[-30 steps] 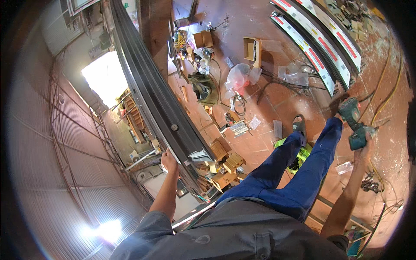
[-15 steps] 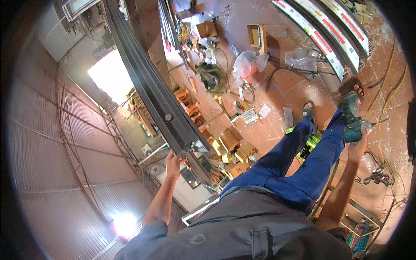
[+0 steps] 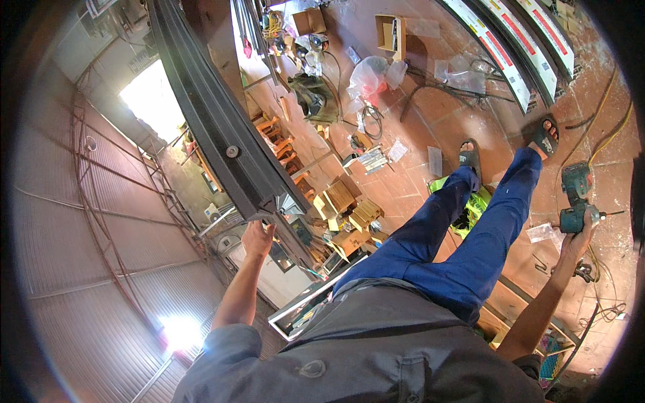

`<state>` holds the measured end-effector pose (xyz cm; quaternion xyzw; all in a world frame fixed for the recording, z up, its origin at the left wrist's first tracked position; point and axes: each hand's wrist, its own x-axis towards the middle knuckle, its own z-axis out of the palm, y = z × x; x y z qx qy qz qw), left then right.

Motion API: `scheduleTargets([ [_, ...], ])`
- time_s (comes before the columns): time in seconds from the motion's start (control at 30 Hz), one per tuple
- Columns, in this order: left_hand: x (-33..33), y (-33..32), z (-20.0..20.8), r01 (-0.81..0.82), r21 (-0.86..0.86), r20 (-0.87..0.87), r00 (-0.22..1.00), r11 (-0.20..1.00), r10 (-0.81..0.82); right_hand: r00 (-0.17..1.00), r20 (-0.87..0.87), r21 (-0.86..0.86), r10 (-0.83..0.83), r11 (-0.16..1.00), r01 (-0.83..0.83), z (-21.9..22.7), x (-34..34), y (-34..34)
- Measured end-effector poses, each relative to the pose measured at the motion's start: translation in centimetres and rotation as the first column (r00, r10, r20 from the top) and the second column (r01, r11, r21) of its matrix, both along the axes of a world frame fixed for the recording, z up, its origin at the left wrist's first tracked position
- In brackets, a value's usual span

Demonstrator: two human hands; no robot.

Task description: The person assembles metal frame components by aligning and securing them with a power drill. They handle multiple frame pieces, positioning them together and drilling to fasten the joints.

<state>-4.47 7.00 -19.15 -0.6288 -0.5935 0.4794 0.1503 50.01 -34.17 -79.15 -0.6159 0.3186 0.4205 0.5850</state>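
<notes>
A long dark metal beam with ridges along it slants down from the upper left, and a round disc-shaped part sits on its face. At the beam's lower end my left hand is closed against the edge; the fingertips are partly hidden. Out to the right, my right hand grips a green cordless drill near its front, with the thin bit pointing right. The drill is held away from the beam, above the floor.
Open cardboard boxes stand below the beam's end. Clear plastic bags, cables and small tools are scattered over the tiled floor. Long curved panels with white and red labels lie at the upper right. A metal-framed stand is beside my right arm.
My right hand has carried the drill outward, to the right and lower, away from my leg. My left hand stays at the beam's end with its fingers more curled. The view has shifted slightly.
</notes>
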Motion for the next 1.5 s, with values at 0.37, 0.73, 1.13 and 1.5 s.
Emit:
scheduleTargets([
  [0.37,-0.2,2.9,-0.8,0.227,-0.071,0.373,0.909,0.971,-0.185,0.994,-0.025,-0.009,0.105,0.994,-0.105,0.8,-0.4,-0.9],
  [0.73,36.1,6.0,-0.5,0.512,-0.074,0.535,0.745,0.856,-0.399,0.998,-0.039,0.104,0.056,0.993,-0.052,-2.6,-3.4,4.5],
  [1.13,41.2,7.0,-0.5,0.576,-0.187,0.376,0.791,0.796,-0.484,0.98,-0.139,0.355,0.143,0.931,-0.086,5.3,2.2,7.5],
  [1.5,31.2,4.8,-4.3,0.586,0.177,0.599,0.573,0.791,-0.559,0.988,0.121,0.732,-0.093,0.681,-0.025,19.2,3.2,22.4],
])
